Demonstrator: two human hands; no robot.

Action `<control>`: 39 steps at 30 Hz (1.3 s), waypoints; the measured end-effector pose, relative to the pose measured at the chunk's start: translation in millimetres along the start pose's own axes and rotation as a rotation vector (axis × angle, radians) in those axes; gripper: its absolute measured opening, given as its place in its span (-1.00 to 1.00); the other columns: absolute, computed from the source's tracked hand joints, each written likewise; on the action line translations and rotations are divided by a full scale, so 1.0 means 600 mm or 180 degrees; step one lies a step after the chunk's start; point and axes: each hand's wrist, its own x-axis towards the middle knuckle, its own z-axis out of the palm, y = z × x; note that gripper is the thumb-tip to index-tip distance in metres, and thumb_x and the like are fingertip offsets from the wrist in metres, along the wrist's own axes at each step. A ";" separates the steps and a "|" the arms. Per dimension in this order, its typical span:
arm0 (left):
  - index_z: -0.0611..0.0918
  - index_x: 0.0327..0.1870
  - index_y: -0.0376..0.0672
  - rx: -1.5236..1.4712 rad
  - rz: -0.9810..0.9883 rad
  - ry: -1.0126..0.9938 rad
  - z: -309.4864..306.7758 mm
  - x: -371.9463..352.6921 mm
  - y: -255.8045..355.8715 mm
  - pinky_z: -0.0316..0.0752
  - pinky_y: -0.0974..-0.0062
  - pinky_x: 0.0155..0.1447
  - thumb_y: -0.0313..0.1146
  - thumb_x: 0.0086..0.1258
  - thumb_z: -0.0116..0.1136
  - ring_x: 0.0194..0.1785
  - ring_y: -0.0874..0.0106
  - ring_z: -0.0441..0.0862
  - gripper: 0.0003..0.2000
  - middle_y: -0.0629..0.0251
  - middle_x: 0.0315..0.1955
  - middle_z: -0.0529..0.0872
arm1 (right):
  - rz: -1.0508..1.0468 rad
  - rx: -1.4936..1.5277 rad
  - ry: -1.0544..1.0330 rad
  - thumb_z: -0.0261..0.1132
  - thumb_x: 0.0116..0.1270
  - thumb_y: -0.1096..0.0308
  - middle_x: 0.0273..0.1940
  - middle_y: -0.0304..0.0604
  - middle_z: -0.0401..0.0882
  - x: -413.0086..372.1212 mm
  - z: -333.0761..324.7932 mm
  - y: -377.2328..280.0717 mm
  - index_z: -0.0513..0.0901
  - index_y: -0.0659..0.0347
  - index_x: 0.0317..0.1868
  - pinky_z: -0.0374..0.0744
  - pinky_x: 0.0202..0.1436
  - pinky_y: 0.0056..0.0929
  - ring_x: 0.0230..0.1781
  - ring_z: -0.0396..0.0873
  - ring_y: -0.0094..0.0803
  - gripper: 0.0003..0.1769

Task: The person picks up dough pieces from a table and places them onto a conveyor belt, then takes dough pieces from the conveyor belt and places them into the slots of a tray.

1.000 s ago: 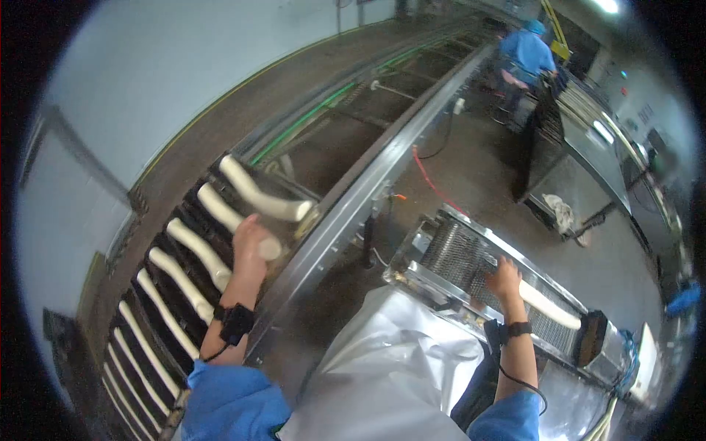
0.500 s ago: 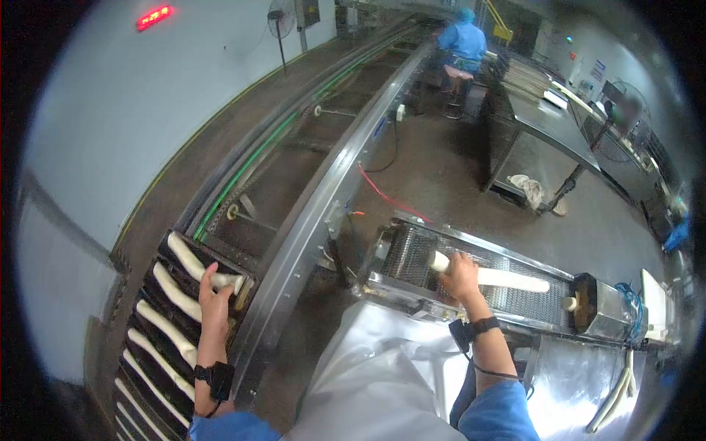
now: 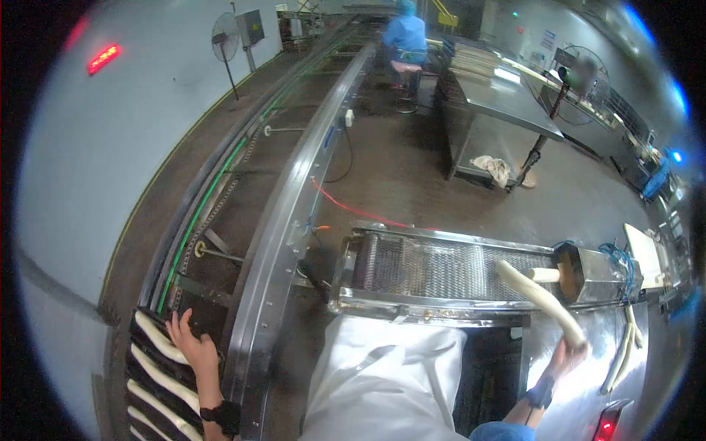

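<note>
- Head view looks down on a mesh belt [image 3: 434, 264] in a steel frame; all places below are given from this belt.
- Right hand [image 3: 570, 356] is below the belt's right end, with the fingers clamped on the lower end of a long dough roll [image 3: 540, 298].
- This roll is lifted and tilted. Its upper end is over the right part of the belt and its lower end is in the hand, past the belt's near edge.
- At the right end of the belt stands a metal box [image 3: 592, 273], and a short dough piece [image 3: 543, 274] sticks out of its opening, just behind the long roll.
- Left hand [image 3: 193, 344] is far to the left of the belt and lower, beyond a curved steel rail [image 3: 283, 220]. Its fingers are apart and spread, and they grip nothing.
- It lies on the upper end of a dark tray [image 3: 143, 382] where white rolls [image 3: 158, 367] lie in rows; it seems to touch the top one.
- A white apron [image 3: 382, 382] fills the space just below the belt.
- Thin dough strips [image 3: 625, 353] hang to the lower right of the belt.
- Far behind the belt a person in blue [image 3: 404, 33] is beside a steel surface [image 3: 500, 95], and a cloth [image 3: 493, 167] lies on the floor below it.
</note>
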 end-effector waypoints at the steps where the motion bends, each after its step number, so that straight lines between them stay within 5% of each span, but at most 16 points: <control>1: 0.52 0.19 -0.13 -0.0494 0.0286 0.0011 0.001 0.003 0.025 -0.03 0.06 0.56 -0.75 0.02 0.04 0.53 -0.02 0.10 -0.40 0.04 0.40 0.33 | -0.0211 -0.0277 0.0426 0.23 0.42 0.19 0.04 0.05 0.56 -0.011 -0.053 -0.021 0.54 0.30 0.07 0.54 0.26 -0.19 0.12 0.54 -0.19 -0.63; 6: 0.59 0.08 -0.21 -0.1565 0.1322 -0.0756 0.089 0.025 0.135 0.16 0.15 0.51 -0.75 0.09 0.00 0.47 0.06 0.26 -0.53 0.03 0.31 0.43 | -0.0386 -0.1421 0.2064 0.09 0.51 0.11 0.08 0.19 0.53 -0.139 -0.216 -0.053 0.49 0.48 0.10 0.49 0.33 -0.21 0.12 0.54 -0.17 -0.50; 8: 0.59 0.08 -0.23 -0.1678 0.1609 -0.1188 0.134 0.038 0.168 0.19 0.16 0.50 -0.74 0.10 0.01 0.46 0.05 0.27 -0.54 0.01 0.32 0.42 | -0.0256 -0.1653 0.1972 0.03 0.54 0.08 0.09 0.24 0.52 -0.172 -0.230 -0.058 0.47 0.55 0.11 0.48 0.35 -0.21 0.12 0.54 -0.16 -0.45; 9: 0.59 0.07 -0.24 -0.1757 0.1868 -0.1597 0.153 0.045 0.183 0.22 0.17 0.49 -0.73 0.11 0.01 0.45 0.04 0.28 -0.55 -0.01 0.32 0.41 | -0.0278 -0.1765 0.1673 0.05 0.53 0.09 0.03 0.20 0.54 -0.174 -0.249 -0.063 0.49 0.51 0.04 0.51 0.25 -0.26 0.06 0.56 -0.20 -0.49; 11: 0.59 0.06 -0.26 -0.1460 0.2151 -0.1547 0.193 0.062 0.201 0.24 0.16 0.47 -0.71 0.13 0.02 0.44 0.02 0.29 -0.58 -0.03 0.33 0.40 | -0.0333 -0.2051 0.0705 0.09 0.52 0.13 -0.13 0.08 0.62 -0.172 -0.283 -0.069 0.55 0.38 -0.16 0.62 -0.06 -0.41 -0.13 0.62 -0.32 -0.60; 12: 0.60 0.05 -0.27 -0.1152 0.2375 -0.1451 0.203 0.070 0.210 0.25 0.15 0.46 -0.70 0.14 0.04 0.43 0.01 0.29 -0.60 -0.04 0.33 0.39 | -0.0356 -0.2051 0.0732 0.09 0.52 0.13 -0.13 0.08 0.62 -0.164 -0.290 -0.070 0.55 0.38 -0.16 0.62 -0.06 -0.41 -0.13 0.62 -0.32 -0.60; 14: 0.59 0.05 -0.28 -0.0939 0.2664 -0.1259 0.210 0.079 0.235 0.27 0.14 0.45 -0.67 0.16 0.06 0.42 0.01 0.30 -0.62 -0.05 0.33 0.38 | 0.0039 -0.2235 0.0329 0.18 0.39 0.40 -0.20 -0.04 0.57 -0.142 -0.294 -0.057 0.45 0.47 0.13 0.66 -0.27 -0.44 -0.25 0.63 -0.33 -0.62; 16: 0.59 0.06 -0.28 -0.0715 0.2912 -0.1066 0.217 0.086 0.253 0.29 0.13 0.44 -0.65 0.18 0.08 0.41 0.00 0.31 -0.63 -0.06 0.33 0.38 | 0.0110 -0.2325 0.0496 0.19 0.37 0.43 -0.27 -0.08 0.57 -0.115 -0.265 -0.021 0.46 0.46 0.10 0.62 -0.41 -0.43 -0.38 0.61 -0.34 -0.64; 18: 0.60 0.05 -0.28 -0.1078 0.2402 -0.1229 0.223 0.090 0.263 0.31 0.15 0.42 -0.60 0.19 0.12 0.40 0.01 0.32 -0.64 -0.05 0.34 0.37 | 0.0246 -0.2665 0.0797 0.19 0.32 0.50 -0.35 -0.12 0.58 -0.092 -0.195 0.014 0.47 0.44 0.08 0.55 -0.63 -0.40 -0.62 0.55 -0.33 -0.66; 20: 0.61 0.04 -0.28 -0.1079 0.2378 -0.1185 0.232 0.091 0.264 0.32 0.16 0.42 -0.59 0.19 0.13 0.40 0.02 0.33 -0.65 -0.05 0.34 0.38 | -0.0058 -0.2610 0.0277 0.18 0.25 0.53 -0.31 -0.08 0.59 -0.013 -0.250 0.100 0.54 0.37 0.05 0.57 -0.46 -0.46 -0.46 0.61 -0.35 -0.67; 23: 0.63 0.03 -0.29 -0.1100 0.2305 -0.1143 0.223 0.090 0.268 0.33 0.18 0.41 -0.58 0.19 0.15 0.39 0.03 0.34 -0.67 -0.03 0.33 0.40 | -0.0665 -0.4121 -0.0611 0.23 0.23 0.46 -0.17 -0.06 0.62 -0.026 -0.070 0.146 0.61 0.37 -0.09 0.54 0.02 -0.31 -0.15 0.54 -0.28 -0.76; 28: 0.64 0.02 -0.30 -0.1199 0.2154 -0.1155 0.217 0.090 0.267 0.34 0.20 0.41 -0.58 0.20 0.14 0.38 0.06 0.36 -0.67 -0.01 0.30 0.44 | -0.1395 -0.4649 -0.2519 0.31 -0.02 0.61 0.20 0.07 0.48 -0.104 0.184 0.232 0.53 0.23 0.17 0.32 0.43 -0.15 0.32 0.36 0.02 -0.38; 30: 0.65 0.00 -0.31 -0.1243 0.2172 -0.1173 0.207 0.091 0.268 0.35 0.20 0.41 -0.58 0.20 0.14 0.38 0.07 0.37 -0.69 -0.01 0.29 0.45 | -0.1387 -0.4932 -0.3309 0.34 -0.05 0.60 0.26 0.09 0.43 -0.118 0.232 0.275 0.47 0.21 0.23 0.33 0.45 -0.19 0.36 0.31 0.05 -0.30; 35: 0.67 -0.04 -0.29 -0.1215 0.2248 -0.0951 0.219 0.093 0.263 0.37 0.16 0.36 -0.58 0.17 0.16 0.29 0.00 0.44 -0.70 -0.03 0.24 0.50 | -0.2386 -0.6195 -0.3826 0.44 0.00 0.39 0.13 -0.09 0.54 -0.157 0.274 0.347 0.51 0.07 0.14 0.29 0.32 0.30 0.28 0.41 -0.12 -0.39; 39: 0.67 -0.05 -0.29 -0.1324 0.2225 -0.1000 0.217 0.091 0.259 0.36 0.15 0.37 -0.57 0.17 0.15 0.30 0.01 0.43 -0.71 -0.03 0.25 0.49 | -0.2171 -0.6504 -0.4219 0.44 -0.04 0.40 0.02 -0.11 0.56 -0.197 0.323 0.304 0.56 0.09 0.04 0.40 0.21 0.22 0.17 0.48 -0.09 -0.46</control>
